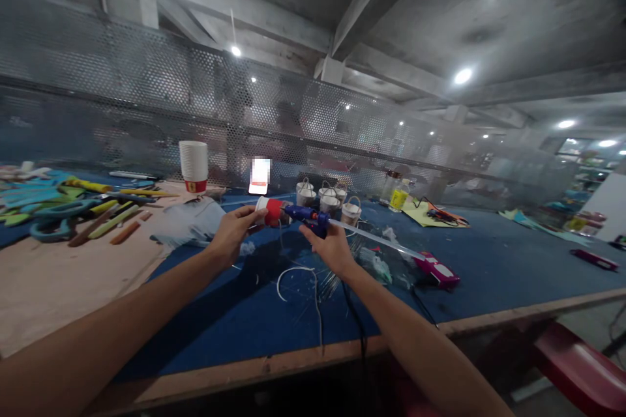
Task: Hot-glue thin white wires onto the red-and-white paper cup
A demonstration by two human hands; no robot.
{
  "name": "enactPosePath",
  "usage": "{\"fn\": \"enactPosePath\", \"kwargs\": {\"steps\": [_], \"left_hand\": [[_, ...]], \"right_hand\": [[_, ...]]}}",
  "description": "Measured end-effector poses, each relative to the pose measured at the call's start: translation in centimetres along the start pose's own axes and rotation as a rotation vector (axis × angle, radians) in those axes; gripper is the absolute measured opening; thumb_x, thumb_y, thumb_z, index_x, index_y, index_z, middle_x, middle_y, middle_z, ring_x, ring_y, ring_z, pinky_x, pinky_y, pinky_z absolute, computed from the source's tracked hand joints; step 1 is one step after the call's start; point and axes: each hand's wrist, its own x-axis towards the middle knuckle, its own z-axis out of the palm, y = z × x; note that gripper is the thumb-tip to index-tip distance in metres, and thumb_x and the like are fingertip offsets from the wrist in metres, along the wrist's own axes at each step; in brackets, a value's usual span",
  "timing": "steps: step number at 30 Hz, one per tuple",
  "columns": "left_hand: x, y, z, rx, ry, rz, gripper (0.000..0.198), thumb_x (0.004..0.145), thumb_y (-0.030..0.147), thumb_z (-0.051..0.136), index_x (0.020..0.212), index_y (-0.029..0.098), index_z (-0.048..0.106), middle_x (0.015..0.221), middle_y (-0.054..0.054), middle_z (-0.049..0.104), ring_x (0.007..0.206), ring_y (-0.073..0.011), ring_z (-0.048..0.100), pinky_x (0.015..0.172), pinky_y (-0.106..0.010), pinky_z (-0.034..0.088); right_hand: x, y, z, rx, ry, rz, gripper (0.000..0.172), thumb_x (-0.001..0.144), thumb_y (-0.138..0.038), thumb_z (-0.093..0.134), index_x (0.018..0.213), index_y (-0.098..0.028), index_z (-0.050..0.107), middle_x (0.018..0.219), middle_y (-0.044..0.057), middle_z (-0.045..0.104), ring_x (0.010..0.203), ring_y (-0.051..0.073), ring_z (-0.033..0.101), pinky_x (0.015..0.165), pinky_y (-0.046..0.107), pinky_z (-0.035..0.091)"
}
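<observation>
My left hand [233, 232] is closed around a red and white paper cup [270, 210] held on its side above the blue table. My right hand [331, 246] grips a blue glue gun [309, 215] whose nozzle touches the cup's base. A clear glue stick [376, 238] juts from the gun's back toward the right. A black cord [353, 313] runs from the gun down over the table's front edge. A white string loop [293, 280] lies on the cloth below both hands.
A stack of paper cups [193, 166] stands at the back left. Several finished cups with handles [327, 199] sit behind the hands. Scissors and coloured sticks [73, 208] lie at left. A pink box [437, 270] lies at right. A mesh fence [147, 98] backs the table.
</observation>
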Motion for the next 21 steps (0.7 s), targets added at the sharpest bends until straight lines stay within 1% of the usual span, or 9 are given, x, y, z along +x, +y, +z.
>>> {"fn": "enactPosePath", "kwargs": {"steps": [3, 7, 10, 16, 21], "left_hand": [[0.06, -0.04, 0.05, -0.005, 0.013, 0.004, 0.032, 0.060, 0.049, 0.093, 0.074, 0.024, 0.077, 0.087, -0.005, 0.080, 0.092, -0.0274, 0.071, 0.088, -0.037, 0.052], [0.03, 0.03, 0.14, -0.007, 0.021, 0.007, 0.030, 0.061, 0.047, 0.092, 0.074, 0.024, 0.077, 0.088, -0.005, 0.080, 0.094, -0.0268, 0.071, 0.090, -0.037, 0.052], [-0.01, 0.09, 0.14, -0.010, 0.022, 0.006, 0.027, 0.062, 0.044, 0.092, 0.074, 0.024, 0.078, 0.089, -0.006, 0.081, 0.096, -0.0272, 0.071, 0.089, -0.036, 0.051], [0.12, 0.02, 0.06, -0.022, 0.038, -0.013, 0.026, 0.059, 0.039, 0.093, 0.075, 0.024, 0.079, 0.086, -0.005, 0.079, 0.093, -0.0258, 0.069, 0.087, -0.034, 0.050], [0.16, -0.05, 0.05, -0.005, 0.054, 0.001, 0.025, 0.062, 0.041, 0.091, 0.074, 0.024, 0.078, 0.083, -0.004, 0.079, 0.091, -0.0265, 0.070, 0.085, -0.035, 0.050]], "right_hand": [[0.02, 0.17, -0.04, -0.020, 0.016, -0.018, 0.033, 0.090, -0.055, 0.071, 0.099, -0.024, 0.079, 0.065, 0.002, 0.069, 0.070, 0.026, 0.071, 0.064, 0.033, 0.054], [0.02, 0.17, -0.06, -0.054, 0.014, -0.028, 0.032, 0.091, -0.055, 0.070, 0.096, -0.024, 0.079, 0.067, 0.003, 0.069, 0.076, 0.027, 0.072, 0.065, 0.033, 0.054], [0.02, 0.17, -0.03, -0.069, 0.019, -0.020, 0.030, 0.091, -0.054, 0.071, 0.094, -0.025, 0.079, 0.067, 0.003, 0.069, 0.079, 0.028, 0.072, 0.066, 0.033, 0.054], [-0.06, 0.17, -0.04, -0.068, 0.033, -0.011, 0.030, 0.091, -0.054, 0.071, 0.095, -0.026, 0.079, 0.068, 0.003, 0.070, 0.080, 0.028, 0.073, 0.068, 0.034, 0.055], [-0.11, 0.05, -0.06, -0.072, 0.040, -0.025, 0.030, 0.092, -0.053, 0.071, 0.098, -0.025, 0.080, 0.072, 0.004, 0.073, 0.085, 0.029, 0.074, 0.071, 0.035, 0.056]]}}
